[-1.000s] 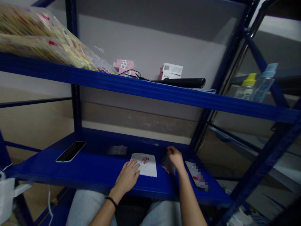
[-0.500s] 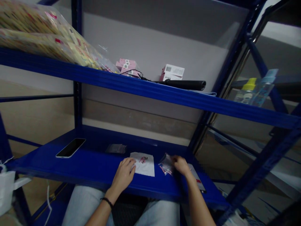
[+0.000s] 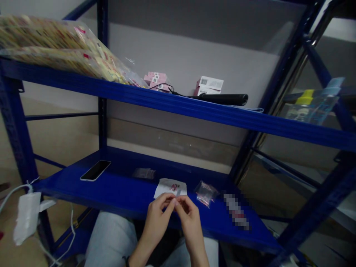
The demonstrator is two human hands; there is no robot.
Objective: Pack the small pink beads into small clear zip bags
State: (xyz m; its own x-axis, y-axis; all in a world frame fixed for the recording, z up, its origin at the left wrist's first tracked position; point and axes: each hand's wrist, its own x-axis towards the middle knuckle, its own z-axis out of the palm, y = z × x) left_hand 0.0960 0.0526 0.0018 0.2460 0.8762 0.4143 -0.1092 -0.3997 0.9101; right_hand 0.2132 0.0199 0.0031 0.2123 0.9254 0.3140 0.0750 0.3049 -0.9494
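Observation:
My left hand (image 3: 161, 212) and my right hand (image 3: 188, 212) meet fingertip to fingertip over the front edge of the blue shelf. Thumbs and forefingers are pinched together; whatever is between them is too small or hidden to make out. Just beyond the fingers lies a white sheet of paper (image 3: 164, 186) with a little heap of small red and dark pieces (image 3: 174, 187) on it. To the right of the paper is a clear plastic bag (image 3: 205, 193) with reddish-and-white pieces inside. Behind and left of the paper lies a flat stack of clear little bags (image 3: 144, 173).
A phone (image 3: 96, 170) lies on the left of the lower shelf (image 3: 119, 189); a blurred-out flat item (image 3: 236, 211) is on the right. The upper shelf beam (image 3: 167, 102) crosses above, bearing large filled bags (image 3: 69, 52), pink boxes (image 3: 157, 79) and a black tube (image 3: 222, 98).
My right hand has left the clear bag on the right and come to the middle. My left hand has moved off the paper's left edge, and both now meet. The view has shifted slightly.

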